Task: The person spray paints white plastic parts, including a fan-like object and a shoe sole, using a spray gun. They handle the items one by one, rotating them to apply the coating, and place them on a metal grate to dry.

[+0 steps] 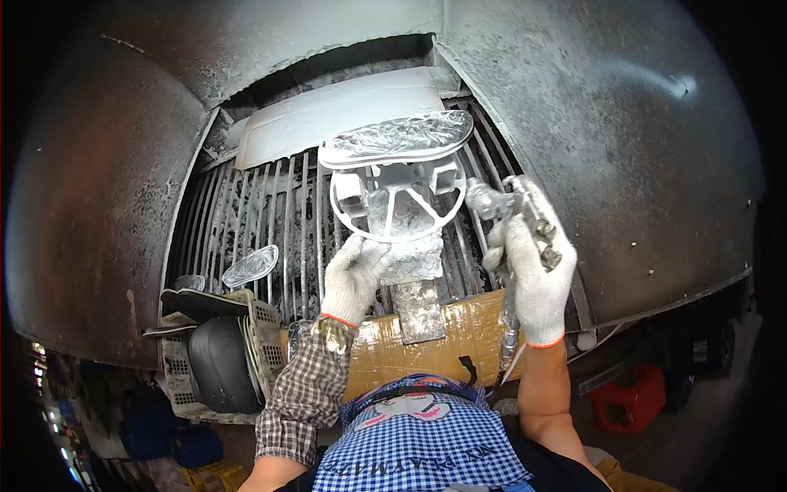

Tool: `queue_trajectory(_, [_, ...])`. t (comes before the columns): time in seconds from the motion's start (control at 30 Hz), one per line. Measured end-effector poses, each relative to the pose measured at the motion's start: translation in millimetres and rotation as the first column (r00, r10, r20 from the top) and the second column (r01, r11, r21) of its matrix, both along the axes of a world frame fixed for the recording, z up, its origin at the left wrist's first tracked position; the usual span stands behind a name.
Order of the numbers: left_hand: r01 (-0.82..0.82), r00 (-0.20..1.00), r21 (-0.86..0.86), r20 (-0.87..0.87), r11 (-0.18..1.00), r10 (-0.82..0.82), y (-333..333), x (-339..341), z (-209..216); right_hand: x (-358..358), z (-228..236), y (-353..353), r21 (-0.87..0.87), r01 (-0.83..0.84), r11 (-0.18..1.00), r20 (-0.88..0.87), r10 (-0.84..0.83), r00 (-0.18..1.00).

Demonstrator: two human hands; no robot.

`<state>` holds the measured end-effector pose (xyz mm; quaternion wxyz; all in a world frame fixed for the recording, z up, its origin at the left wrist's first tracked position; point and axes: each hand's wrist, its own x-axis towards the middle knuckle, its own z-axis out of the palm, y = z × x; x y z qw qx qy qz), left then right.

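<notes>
My left hand, in a white knit glove, closes on the near rim of a white spoked wheel. On top of the wheel's blocks rests a long rounded piece with a wrinkled, shiny silver cover and a pale edge. To the right, my right hand, also gloved, wraps round a grimy metal spray gun. Its nozzle end points left toward the wheel, and a hose hangs below my hand. The trigger fingers are partly blurred. Under the wheel, a foil-covered support stands over the grate.
A slatted metal grate lies inside a booth with tall dusty side panels. A pale board leans at the back. At left, a plastic basket holds dark curved pieces; a small clear-covered oval lies beyond. Taped cardboard edges the front.
</notes>
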<state>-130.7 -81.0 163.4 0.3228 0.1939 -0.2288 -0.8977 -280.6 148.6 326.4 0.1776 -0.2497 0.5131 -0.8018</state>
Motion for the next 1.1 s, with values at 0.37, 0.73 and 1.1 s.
queue_trajectory(0.37, [-0.031,0.999,-0.002,0.01,1.0,0.031,-19,10,-4,-12,-1,6,-0.006,0.012,1.0,0.025,-0.011,1.0])
queue_trajectory(0.73, [-0.109,0.994,0.018,0.017,0.994,0.109,-37,14,5,-11,10,20,0.024,0.194,0.981,-0.046,-0.193,0.98])
queue_trajectory(1.1, [-0.014,0.999,0.011,0.05,1.0,0.013,5,-5,-5,7,18,29,0.045,0.055,0.997,0.05,-0.058,0.997])
